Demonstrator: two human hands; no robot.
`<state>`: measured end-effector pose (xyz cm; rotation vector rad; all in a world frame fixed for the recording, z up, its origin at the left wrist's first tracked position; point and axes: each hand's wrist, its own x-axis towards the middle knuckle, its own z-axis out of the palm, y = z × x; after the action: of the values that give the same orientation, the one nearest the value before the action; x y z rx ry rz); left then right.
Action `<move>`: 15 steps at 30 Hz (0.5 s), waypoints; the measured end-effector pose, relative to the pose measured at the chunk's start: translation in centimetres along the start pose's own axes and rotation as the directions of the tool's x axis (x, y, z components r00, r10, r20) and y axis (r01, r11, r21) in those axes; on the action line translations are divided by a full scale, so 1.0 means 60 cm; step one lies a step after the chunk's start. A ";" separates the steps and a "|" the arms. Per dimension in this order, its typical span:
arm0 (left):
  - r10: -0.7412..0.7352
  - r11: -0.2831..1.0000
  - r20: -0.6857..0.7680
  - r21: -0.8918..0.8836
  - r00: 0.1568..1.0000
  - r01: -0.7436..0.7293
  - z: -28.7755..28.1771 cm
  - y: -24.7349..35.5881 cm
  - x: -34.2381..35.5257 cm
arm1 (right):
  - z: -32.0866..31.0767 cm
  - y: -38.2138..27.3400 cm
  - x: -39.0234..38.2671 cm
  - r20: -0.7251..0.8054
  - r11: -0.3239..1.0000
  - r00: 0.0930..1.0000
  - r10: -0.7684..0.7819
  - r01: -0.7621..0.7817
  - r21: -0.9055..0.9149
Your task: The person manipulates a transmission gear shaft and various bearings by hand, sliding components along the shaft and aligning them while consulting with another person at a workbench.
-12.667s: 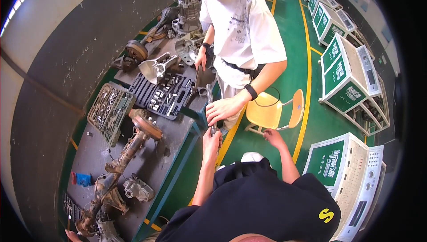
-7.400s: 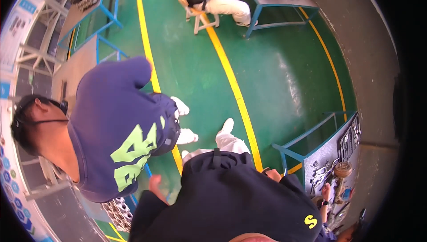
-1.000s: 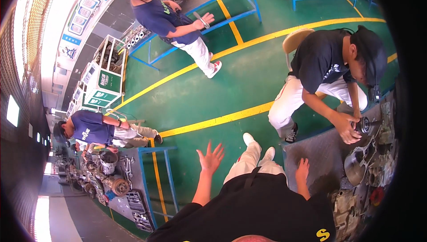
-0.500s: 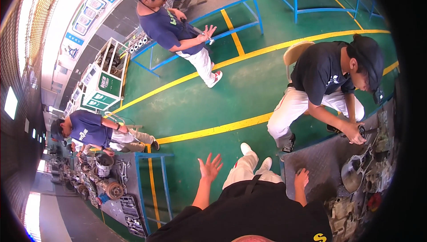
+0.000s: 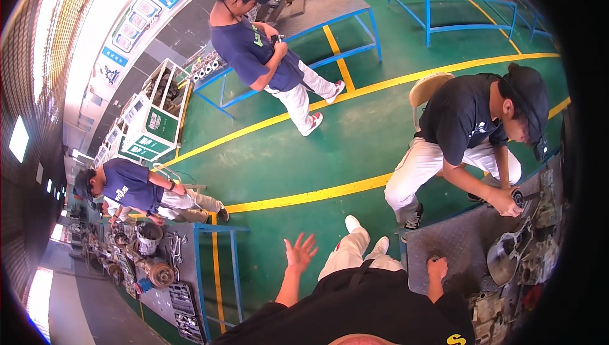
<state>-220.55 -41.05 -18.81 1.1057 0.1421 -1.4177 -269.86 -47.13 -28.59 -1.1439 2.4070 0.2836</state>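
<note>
My left hand [image 5: 299,253] is raised over the green floor beside my legs. Its fingers are spread and nothing is in it. At the near edge of the metal workbench [image 5: 424,243] on the right, my right hand [image 5: 438,269] is closed round a small dark round part [image 5: 434,259], mostly hidden by the fingers. Metal castings [image 5: 487,316] lie on that bench close to my right forearm, and a large silver housing [image 5: 502,261] lies farther along it.
A seated co-worker [image 5: 469,123] handles a dark round part across the right bench. Another co-worker [image 5: 260,53] stands ahead by a blue-framed table [image 5: 323,6]. A third [image 5: 133,183] bends at the left bench, which holds gears, a bucket [image 5: 150,238] and tool cases [image 5: 184,299].
My right hand has moved slightly nearer to me. The standing co-worker has drawn the outstretched hand in to the body. My left hand stays spread.
</note>
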 end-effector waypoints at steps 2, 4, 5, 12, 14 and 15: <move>-0.007 1.000 -0.003 0.003 1.000 0.007 -0.002 -0.002 -0.001 | 0.012 0.010 0.008 -0.048 0.996 0.997 0.068 -0.065 0.054; -0.017 1.000 -0.004 0.010 1.000 0.017 -0.004 -0.003 -0.001 | 0.029 0.027 0.020 -0.029 0.999 0.999 -0.024 0.025 0.034; -0.028 1.000 -0.002 0.009 1.000 0.028 -0.005 -0.004 -0.002 | 0.036 0.033 0.020 -0.010 0.993 0.993 -0.119 0.119 0.013; -0.065 0.997 -0.013 0.037 0.998 0.066 0.004 -0.006 -0.003 | 0.018 0.044 -0.009 -0.022 0.919 0.925 -0.379 0.374 -0.126; -0.076 0.996 -0.005 0.054 0.997 0.076 0.014 -0.005 0.000 | 0.036 0.049 0.007 0.086 0.991 0.994 0.065 -0.074 0.113; -0.078 0.995 0.002 0.065 0.997 0.078 0.019 -0.003 0.002 | 0.039 0.049 0.009 0.091 0.989 0.993 0.080 -0.090 0.114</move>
<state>-221.28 -41.89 -18.39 1.1609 0.1384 -1.5032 -271.68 -44.74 -30.94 -0.9596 2.3666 0.2105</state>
